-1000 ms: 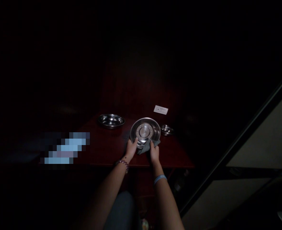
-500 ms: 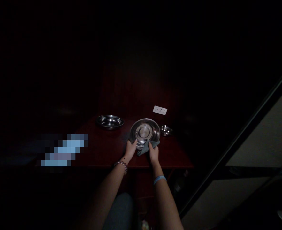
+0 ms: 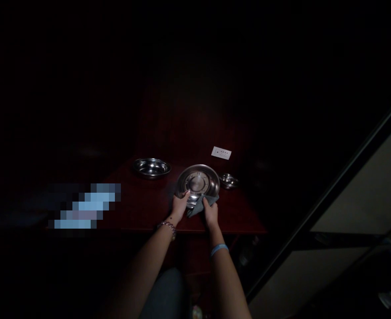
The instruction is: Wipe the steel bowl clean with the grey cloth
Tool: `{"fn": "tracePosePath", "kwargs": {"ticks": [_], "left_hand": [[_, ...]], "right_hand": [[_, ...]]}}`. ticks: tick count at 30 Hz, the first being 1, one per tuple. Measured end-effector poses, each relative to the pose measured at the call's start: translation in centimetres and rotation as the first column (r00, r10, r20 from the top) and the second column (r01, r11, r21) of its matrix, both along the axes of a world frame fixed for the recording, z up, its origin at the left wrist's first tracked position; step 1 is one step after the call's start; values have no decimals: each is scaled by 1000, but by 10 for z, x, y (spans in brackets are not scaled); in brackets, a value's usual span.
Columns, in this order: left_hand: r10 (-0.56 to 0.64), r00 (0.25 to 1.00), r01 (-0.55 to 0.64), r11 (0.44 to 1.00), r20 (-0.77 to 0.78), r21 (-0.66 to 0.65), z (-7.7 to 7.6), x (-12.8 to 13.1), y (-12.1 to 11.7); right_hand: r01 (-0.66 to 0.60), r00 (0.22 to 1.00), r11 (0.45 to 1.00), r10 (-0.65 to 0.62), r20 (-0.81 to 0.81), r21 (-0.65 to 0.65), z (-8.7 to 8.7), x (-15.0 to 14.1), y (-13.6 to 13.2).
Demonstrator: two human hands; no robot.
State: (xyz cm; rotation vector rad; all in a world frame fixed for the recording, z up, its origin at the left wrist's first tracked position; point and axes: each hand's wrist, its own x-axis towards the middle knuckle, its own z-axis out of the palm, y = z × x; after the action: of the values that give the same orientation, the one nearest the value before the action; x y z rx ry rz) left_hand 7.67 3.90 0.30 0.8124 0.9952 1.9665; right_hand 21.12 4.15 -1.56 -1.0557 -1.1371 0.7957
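Note:
A round stainless steel basin (image 3: 197, 181) is held tilted above the table's front part, its ringed base showing. My left hand (image 3: 180, 207) grips the rim at the lower left, thumb on the near face. At the lower right my right hand (image 3: 210, 212) pinches a grey-green cloth (image 3: 198, 206) against the rim, thumb on top and the other fingers hidden behind. Left of it another shiny steel basin (image 3: 151, 168) rests on the table, and small steel bowls (image 3: 229, 180) stand to the right, partly behind the held basin.
The dark red table (image 3: 142, 208) has its front edge just below my hands. A white power socket plate (image 3: 221, 153) is at the back. On the left is a pixelated bright patch (image 3: 89, 206); on the right runs a slanting dark frame (image 3: 301, 226). Much of the surroundings is too dark to make out.
Both hands and the held basin have shifted slightly left in the view, much as the whole scene has. The grip on basin and cloth looks the same.

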Motion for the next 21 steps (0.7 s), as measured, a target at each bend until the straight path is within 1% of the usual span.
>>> {"fn": "tracePosePath", "kwargs": {"ticks": [5,10,17,21], "left_hand": [[13,1000,-13,1000,11,-2,-2,1,3],[13,1000,-13,1000,25,-12,-1,2,2],[20,1000,-20,1000,13,7,0,3,1],[-1,1000,1,1000,9,8,0,2,1]], "right_hand": [[-3,1000,1000,3,12,16,4,-1,-4],[-15,1000,1000,15,-2,24,6,-1,-7],[-6,1000,1000,6,2,23,6,-1,-7],[-12,1000,999,12,12,31,5,-1,-6]]}}
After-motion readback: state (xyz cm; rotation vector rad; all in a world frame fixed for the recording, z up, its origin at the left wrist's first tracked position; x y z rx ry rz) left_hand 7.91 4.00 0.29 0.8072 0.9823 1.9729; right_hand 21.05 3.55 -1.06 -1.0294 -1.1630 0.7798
